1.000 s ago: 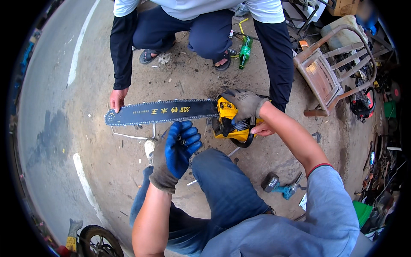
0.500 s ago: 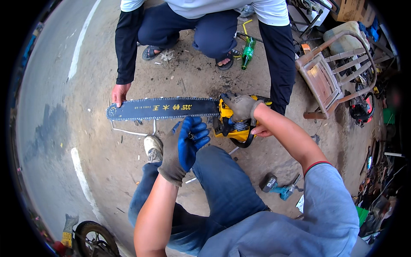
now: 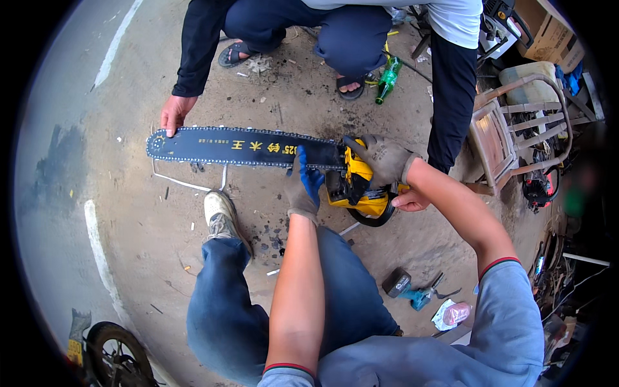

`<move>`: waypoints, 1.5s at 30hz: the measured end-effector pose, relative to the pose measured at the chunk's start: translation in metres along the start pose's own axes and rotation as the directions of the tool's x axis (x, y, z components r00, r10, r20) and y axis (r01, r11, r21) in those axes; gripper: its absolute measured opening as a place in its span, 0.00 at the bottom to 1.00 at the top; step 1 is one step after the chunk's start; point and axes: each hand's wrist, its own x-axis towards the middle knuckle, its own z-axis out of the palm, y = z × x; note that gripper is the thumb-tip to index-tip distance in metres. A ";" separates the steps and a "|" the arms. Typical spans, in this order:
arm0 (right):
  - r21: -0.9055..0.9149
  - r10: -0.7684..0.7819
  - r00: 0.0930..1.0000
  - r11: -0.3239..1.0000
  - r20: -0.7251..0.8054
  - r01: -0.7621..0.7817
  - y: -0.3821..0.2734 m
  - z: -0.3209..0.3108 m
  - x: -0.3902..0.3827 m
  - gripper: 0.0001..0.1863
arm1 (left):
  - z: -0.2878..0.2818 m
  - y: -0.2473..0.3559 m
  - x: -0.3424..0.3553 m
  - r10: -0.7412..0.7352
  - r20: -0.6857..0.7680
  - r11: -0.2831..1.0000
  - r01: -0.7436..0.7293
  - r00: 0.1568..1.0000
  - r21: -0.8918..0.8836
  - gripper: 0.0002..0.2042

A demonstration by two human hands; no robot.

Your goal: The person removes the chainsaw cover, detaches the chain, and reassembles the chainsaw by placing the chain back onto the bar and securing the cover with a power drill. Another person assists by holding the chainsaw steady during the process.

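A yellow and black chainsaw (image 3: 369, 201) is held level, its long black guide bar (image 3: 213, 144) pointing left with the chain around its edge. My gloved right hand (image 3: 385, 161) grips the yellow housing near the bar's base. My left hand (image 3: 304, 187), in a grey glove with blue palm, is at the bar's lower edge. Its index finger stretches up over the bar while the other fingers look curled; what they hold, if anything, is hidden. A co-worker's hand (image 3: 175, 115) pinches the bar's tip, and the other hand (image 3: 411, 199) is at the saw's rear handle.
The co-worker squats opposite. A green bottle (image 3: 388, 80) lies near their sandal. Right are a wooden chair (image 3: 496, 138) and a cardboard box (image 3: 548, 35). A teal cordless tool (image 3: 419, 295) and a pink item (image 3: 456, 313) lie beside me. A motorcycle wheel (image 3: 119, 355) stands lower left.
My left hand has moved up and right to the guide bar, turning from palm-up with curled fingers to a pointing index finger. My right hand keeps its grip on the saw. The view has shifted.
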 end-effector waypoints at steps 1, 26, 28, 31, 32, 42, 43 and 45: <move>-0.025 0.009 1.000 1.000 0.017 -0.009 -0.001 -0.003 0.001 0.62 | 0.002 -0.004 0.005 0.022 0.000 1.000 -0.022 1.000 0.021 0.16; -0.017 0.101 0.984 0.995 0.146 -0.099 -0.016 0.001 0.013 0.65 | 0.010 0.004 -0.018 0.201 0.089 0.977 -0.206 0.976 0.049 0.13; 0.010 0.094 0.988 0.995 0.122 -0.095 -0.012 0.002 0.011 0.65 | 0.002 0.010 -0.029 -0.115 0.039 0.877 0.083 0.993 0.473 0.21; 0.096 0.060 0.994 0.993 0.091 -0.068 -0.003 0.002 0.006 0.65 | -0.004 0.008 -0.042 -0.277 0.327 0.784 0.015 0.903 0.621 0.27; 0.123 0.053 0.995 0.990 0.086 -0.064 -0.001 0.002 0.004 0.65 | -0.011 0.014 -0.038 -0.375 0.368 0.755 0.049 0.851 0.654 0.30; 0.424 0.060 0.946 0.902 -0.319 0.086 -0.036 -0.029 -0.034 0.30 | 0.001 -0.007 -0.029 -0.126 0.757 0.895 0.402 0.641 -0.192 0.40; 0.381 0.022 0.963 0.921 -0.270 0.086 -0.042 -0.028 -0.036 0.27 | 0.003 -0.008 -0.030 -0.095 0.794 0.873 0.433 0.601 -0.223 0.39; 0.243 0.046 0.973 0.970 -0.226 0.011 -0.057 -0.021 -0.031 0.25 | 0.006 -0.011 -0.031 -0.106 0.796 0.910 0.381 0.596 -0.165 0.34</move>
